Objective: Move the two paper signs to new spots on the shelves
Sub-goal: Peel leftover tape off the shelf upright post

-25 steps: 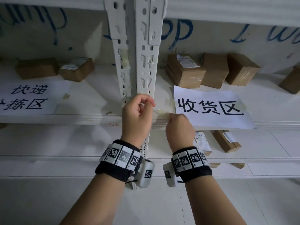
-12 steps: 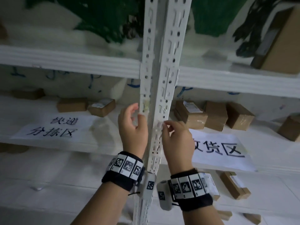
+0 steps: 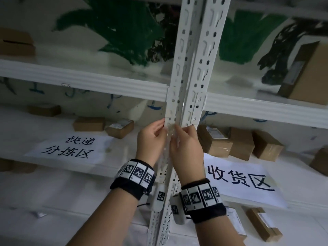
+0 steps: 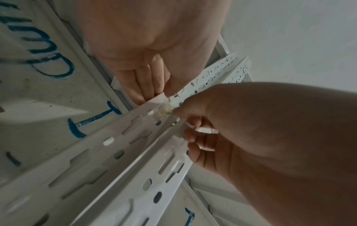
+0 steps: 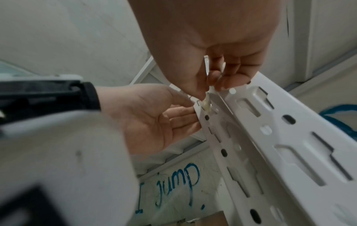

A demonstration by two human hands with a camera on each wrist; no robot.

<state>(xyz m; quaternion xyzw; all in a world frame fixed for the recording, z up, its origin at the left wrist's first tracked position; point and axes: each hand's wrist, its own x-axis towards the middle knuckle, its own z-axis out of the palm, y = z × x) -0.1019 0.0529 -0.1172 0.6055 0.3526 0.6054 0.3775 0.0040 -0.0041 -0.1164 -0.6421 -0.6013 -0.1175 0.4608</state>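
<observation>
Head view: both hands at upright (image 3: 190, 96); right hand (image 3: 186, 148) grip pinching tape wad (image 5: 206, 102); left hand (image 3: 150, 139) grip spread.

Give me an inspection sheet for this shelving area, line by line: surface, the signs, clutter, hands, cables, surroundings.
Surface: white metal shelves joined at a perforated upright post.
Job's things: left paper sign and right paper sign both lie flat on the middle shelf, untouched.
Clutter: cardboard boxes behind both signs; more boxes on the shelves above and below.
Grippers: left hand has straight fingers against the post; right hand pinches a crumpled scrap of clear tape stuck to the post.
Cables: nothing seen.
Surroundings: wall with green and black paint and blue handwriting.
</observation>
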